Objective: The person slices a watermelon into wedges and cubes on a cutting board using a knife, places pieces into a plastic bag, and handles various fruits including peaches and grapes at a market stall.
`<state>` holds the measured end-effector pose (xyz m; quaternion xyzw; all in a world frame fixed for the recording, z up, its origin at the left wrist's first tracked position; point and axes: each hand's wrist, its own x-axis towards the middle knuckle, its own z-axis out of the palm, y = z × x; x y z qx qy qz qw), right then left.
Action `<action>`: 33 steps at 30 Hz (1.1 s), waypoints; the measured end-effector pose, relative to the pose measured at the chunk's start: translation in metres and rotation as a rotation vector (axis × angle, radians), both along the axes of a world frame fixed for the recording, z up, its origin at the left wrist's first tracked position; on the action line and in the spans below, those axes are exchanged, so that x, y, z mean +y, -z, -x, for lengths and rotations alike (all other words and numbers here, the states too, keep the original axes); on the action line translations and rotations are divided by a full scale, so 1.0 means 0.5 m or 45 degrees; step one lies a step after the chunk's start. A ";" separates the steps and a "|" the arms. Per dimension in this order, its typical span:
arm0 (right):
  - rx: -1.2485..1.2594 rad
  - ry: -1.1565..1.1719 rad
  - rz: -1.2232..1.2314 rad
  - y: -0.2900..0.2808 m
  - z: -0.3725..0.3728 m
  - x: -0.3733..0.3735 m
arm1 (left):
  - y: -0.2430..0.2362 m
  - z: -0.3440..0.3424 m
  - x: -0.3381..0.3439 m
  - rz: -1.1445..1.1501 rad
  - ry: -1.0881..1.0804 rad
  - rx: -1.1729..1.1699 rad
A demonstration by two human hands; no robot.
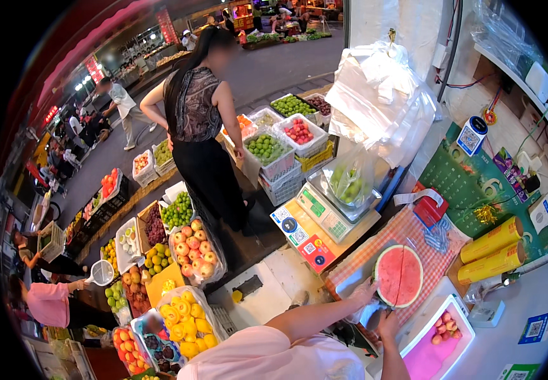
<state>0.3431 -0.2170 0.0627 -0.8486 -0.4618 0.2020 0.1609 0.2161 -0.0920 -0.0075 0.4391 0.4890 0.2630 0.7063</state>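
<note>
A cut watermelon half (pixel 389 273) shows its red flesh, with a thin straight slit running down it from rim to rim. My left hand (pixel 364 295) presses its fingers against the left side of the rind. At the melon's near edge my right hand (pixel 387 324) is closed around what looks like a knife handle; the blade is mostly hidden. Beneath the melon is a table with a red-and-white checked cloth (pixel 345 271).
A scale (pixel 337 201) with a bag of green fruit (pixel 350 180) stands beyond the melon. A white foam box (pixel 418 366) with peaches is at near right, by yellow film rolls (pixel 492 250). Plastic bags (pixel 382 95) hang above. A person (pixel 201 126) stands among fruit crates (pixel 179 209).
</note>
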 end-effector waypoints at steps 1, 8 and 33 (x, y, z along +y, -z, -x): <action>0.016 0.005 0.013 0.010 -0.015 0.000 | -0.015 -0.012 0.003 -0.008 0.016 0.015; 0.092 0.054 0.028 0.032 -0.013 -0.013 | -0.130 0.049 -0.033 0.335 -0.029 -0.083; 0.429 0.099 0.030 0.118 -0.032 -0.009 | -0.105 0.113 -0.086 0.426 -0.143 -0.125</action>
